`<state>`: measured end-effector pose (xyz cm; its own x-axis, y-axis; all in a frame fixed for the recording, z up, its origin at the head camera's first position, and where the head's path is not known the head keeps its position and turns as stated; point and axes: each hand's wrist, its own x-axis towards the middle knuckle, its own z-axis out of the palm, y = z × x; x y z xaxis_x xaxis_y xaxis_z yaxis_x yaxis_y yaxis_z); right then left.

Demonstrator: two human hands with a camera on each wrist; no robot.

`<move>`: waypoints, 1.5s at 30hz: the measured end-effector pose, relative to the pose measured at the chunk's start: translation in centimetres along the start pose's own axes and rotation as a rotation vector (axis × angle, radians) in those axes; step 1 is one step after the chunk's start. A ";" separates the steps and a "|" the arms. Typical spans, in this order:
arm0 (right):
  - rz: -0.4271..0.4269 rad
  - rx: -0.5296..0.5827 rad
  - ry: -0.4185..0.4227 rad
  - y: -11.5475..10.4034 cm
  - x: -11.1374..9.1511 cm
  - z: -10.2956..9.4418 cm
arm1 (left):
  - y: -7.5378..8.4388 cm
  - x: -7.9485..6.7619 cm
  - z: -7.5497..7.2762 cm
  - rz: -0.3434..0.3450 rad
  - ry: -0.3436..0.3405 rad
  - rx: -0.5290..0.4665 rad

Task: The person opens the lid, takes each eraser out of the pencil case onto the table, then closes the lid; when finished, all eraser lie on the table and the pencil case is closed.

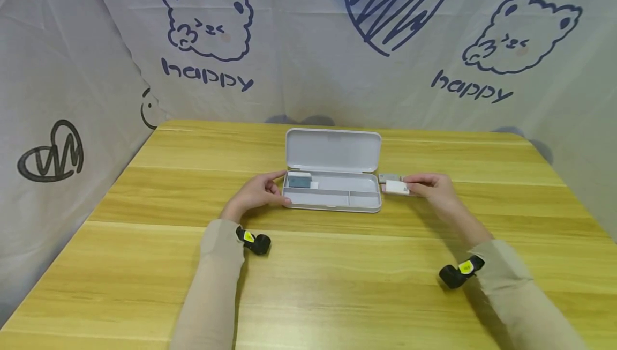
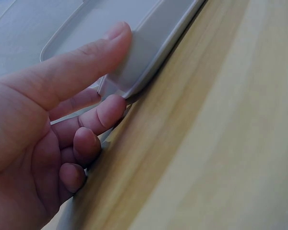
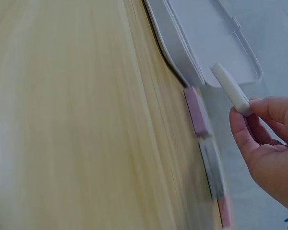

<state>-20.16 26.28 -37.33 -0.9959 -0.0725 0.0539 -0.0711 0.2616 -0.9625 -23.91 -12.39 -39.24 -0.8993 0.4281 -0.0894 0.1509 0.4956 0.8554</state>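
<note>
White single block (image 3: 230, 88) between right fingers (image 3: 242, 132), near one case (image 1: 332, 171).

wood-grain table (image 1: 337, 285), pale backdrop (image 1: 308, 87), probably cloth, bear drawings (image 1: 209, 34), hearts (image 1: 400, 4)

Head view evenly lit; pale glare on near table (image 1: 332, 291), soft shadows beside both sleeves (image 1: 212, 285). Wrist views dimmer, wood grain blurred.

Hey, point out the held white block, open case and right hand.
White block (image 3: 230, 89), right wrist view: its middle.
Open case (image 1: 337, 183), head view: rear compartment's bare floor.
Right hand (image 1: 437, 191), head view: middle of hand.
</note>
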 end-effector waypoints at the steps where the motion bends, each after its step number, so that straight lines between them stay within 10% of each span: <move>1: 0.003 -0.010 0.007 0.1 -0.1 -0.3 | 0.0 0.0 0.0 0.003 -0.003 0.001; 9: 0.020 -0.004 0.041 0.5 -0.6 -2.8 | 0.0 -0.1 0.0 -0.005 -0.002 0.001; 17: 0.005 0.245 0.031 1.0 -0.7 -5.2 | 0.0 -0.2 0.0 -0.001 -0.004 -0.006; 45: 0.122 0.152 0.067 3.3 0.0 -8.6 | -0.3 0.0 0.0 0.011 -0.009 -0.005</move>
<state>-20.88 35.45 -38.19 -0.9984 0.0168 -0.0532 0.0548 0.1157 -0.9918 -23.97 -12.55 -39.46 -0.8940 0.4400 -0.0847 0.1583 0.4870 0.8590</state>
